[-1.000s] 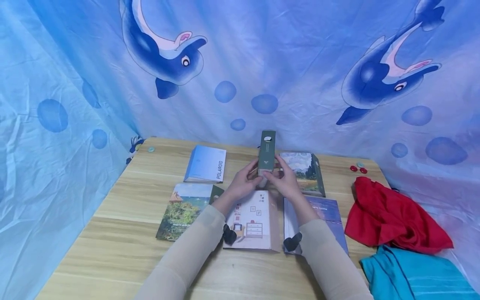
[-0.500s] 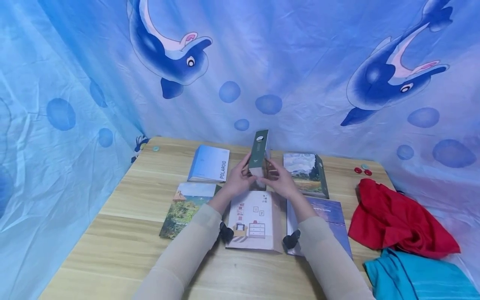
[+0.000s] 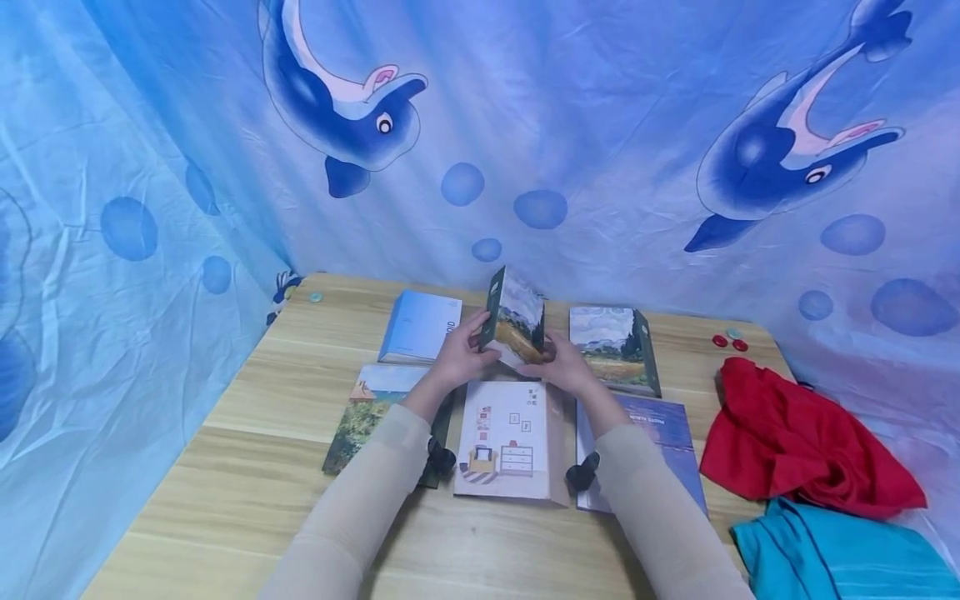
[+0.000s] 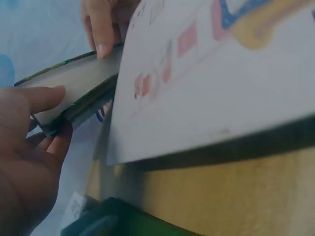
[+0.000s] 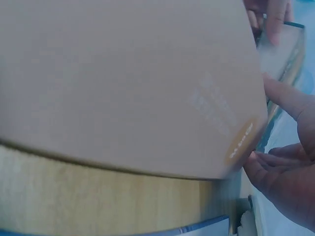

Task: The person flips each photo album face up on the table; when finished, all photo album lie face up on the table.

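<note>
Pale wood grain on the table (image 3: 476,554) at bottom centre, then a smooth white-covered album (image 3: 501,429) lying flat. Just beyond, mid-frame, a thick, tilted landscape album (image 3: 519,321) with dark green spine, pinched between left hand (image 3: 459,358) and right hand (image 3: 567,365), thumbs on the pale page edges. Narrow strip of wood toward the tree-painted album (image 3: 609,346) at right; wrinkled blue curtain (image 3: 360,242) behind the table's far edge.

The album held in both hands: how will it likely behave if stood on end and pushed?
The album would probably be stiff, since its cover looks flat between the left hand and right hand. It may be heavy for its size, as the thick pale edge suggests many pages. It might tip, as it looks thinner than it is tall.
</note>
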Demonstrator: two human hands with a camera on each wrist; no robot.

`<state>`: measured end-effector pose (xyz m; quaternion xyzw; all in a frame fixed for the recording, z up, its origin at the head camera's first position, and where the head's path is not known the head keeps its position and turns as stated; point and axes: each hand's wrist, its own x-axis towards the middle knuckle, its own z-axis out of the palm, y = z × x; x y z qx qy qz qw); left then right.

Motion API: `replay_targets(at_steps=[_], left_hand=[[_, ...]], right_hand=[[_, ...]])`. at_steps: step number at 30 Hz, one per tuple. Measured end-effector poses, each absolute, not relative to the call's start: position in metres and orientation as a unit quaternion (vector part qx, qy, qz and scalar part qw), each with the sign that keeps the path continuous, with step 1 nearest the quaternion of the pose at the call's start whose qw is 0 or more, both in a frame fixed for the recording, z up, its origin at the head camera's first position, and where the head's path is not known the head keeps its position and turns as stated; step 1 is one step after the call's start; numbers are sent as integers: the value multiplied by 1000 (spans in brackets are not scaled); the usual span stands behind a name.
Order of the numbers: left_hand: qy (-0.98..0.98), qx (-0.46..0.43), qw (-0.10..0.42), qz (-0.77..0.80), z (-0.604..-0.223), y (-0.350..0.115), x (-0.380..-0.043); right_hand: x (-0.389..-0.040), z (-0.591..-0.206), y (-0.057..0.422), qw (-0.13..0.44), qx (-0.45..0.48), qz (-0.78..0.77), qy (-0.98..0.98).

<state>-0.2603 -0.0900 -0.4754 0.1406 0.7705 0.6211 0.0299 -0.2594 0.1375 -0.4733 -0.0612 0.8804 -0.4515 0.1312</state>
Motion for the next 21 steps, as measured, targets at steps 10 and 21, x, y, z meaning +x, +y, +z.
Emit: replay_targets(at_steps=[10,21], left_hand=[[856,87,45,508,-483,-83,-260],[870,87,41,484,-486,-77,-258]], right_hand=[[-256,-469,148,108,-52,-400,908],[-250,-470,155,93,-84,-417,900]])
